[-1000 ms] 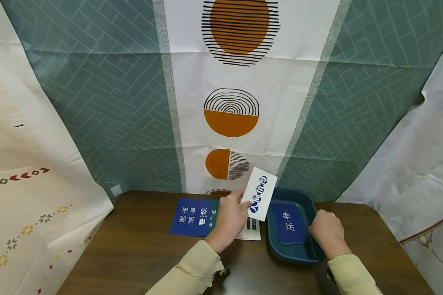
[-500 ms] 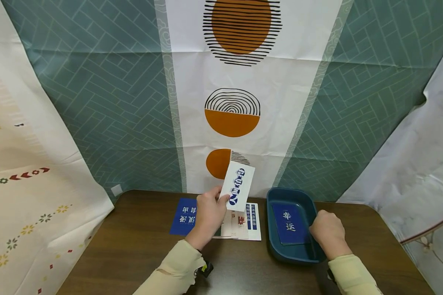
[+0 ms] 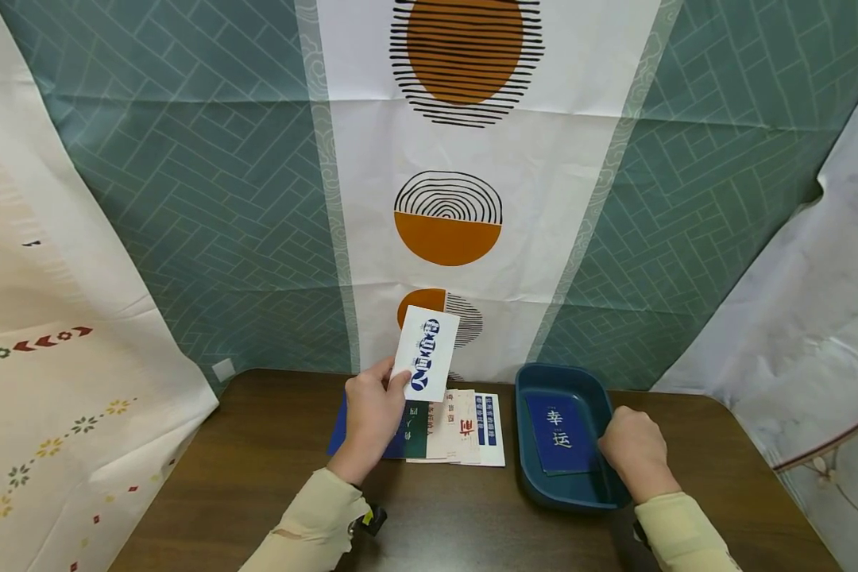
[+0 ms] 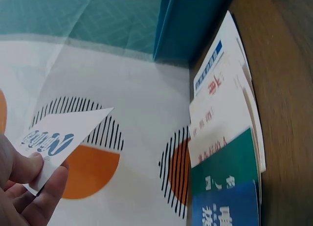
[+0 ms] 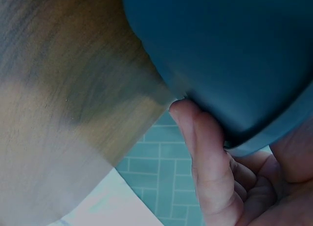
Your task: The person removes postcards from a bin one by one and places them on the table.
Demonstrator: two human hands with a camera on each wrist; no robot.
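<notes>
My left hand (image 3: 373, 409) pinches a white card (image 3: 430, 349) with blue lettering between thumb and fingers, raised and tilted over the table's back part. Below it lies an overlapping row of cards: a blue card (image 4: 225, 204), a green card (image 3: 416, 429), cream cards (image 3: 461, 425) with red lettering and a white card (image 3: 490, 429) with blue blocks. The left hand covers part of the blue one. On the right, my right hand (image 3: 636, 449) grips the right wall of a dark blue plastic tray (image 5: 215, 55). Inside the tray lies a dark blue card (image 3: 561, 445) with white characters.
A brown wooden table (image 3: 472, 524) carries everything. Behind its back edge hangs a green and white cloth (image 3: 257, 238) with orange circles. Pale cloths hang at the left (image 3: 57, 397) and right. The tray stands just right of the card row.
My left hand has moved left with the white card, away from beside the tray, uncovering the cream and white cards in the row. The right hand and tray have stayed put.
</notes>
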